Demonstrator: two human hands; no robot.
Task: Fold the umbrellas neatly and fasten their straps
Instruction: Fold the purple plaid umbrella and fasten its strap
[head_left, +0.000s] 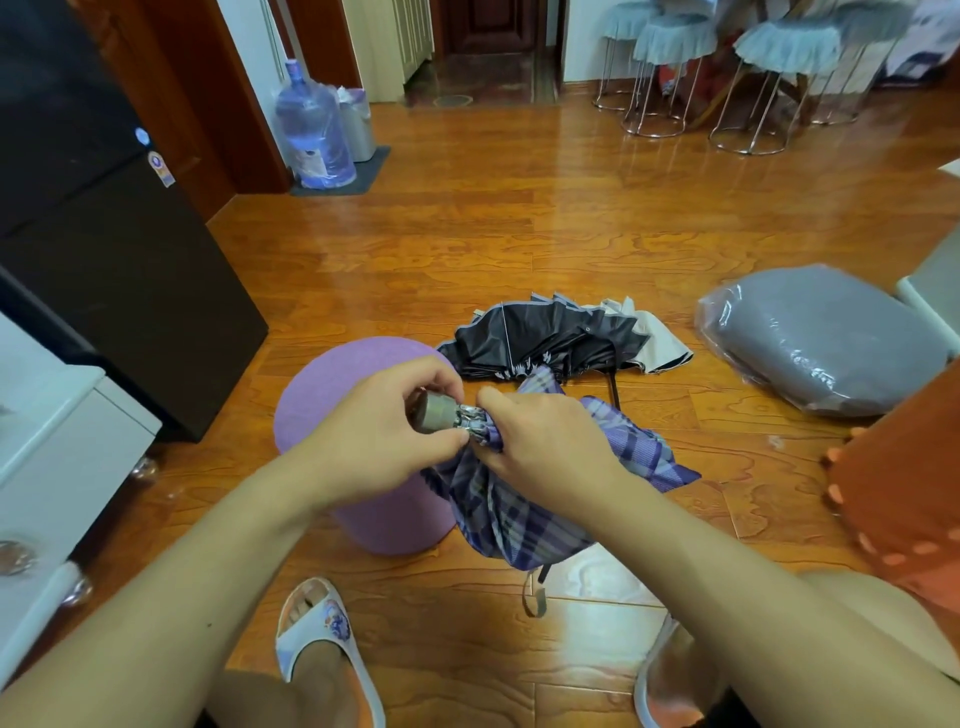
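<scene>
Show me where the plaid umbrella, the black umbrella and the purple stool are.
plaid umbrella (511, 506), head view, on its gathered purple checked canopy.
black umbrella (540, 335), head view, on its dark canopy lying on the floor.
purple stool (337, 379), head view, on its round top.

The person's arms are bare to the elbow, feet in white slide slippers (324, 642), one with a blue print.

Purple plaid umbrella (519, 509) half-gathered, held aloft; black umbrella (545, 338) loosely collapsed on floor behind
</scene>
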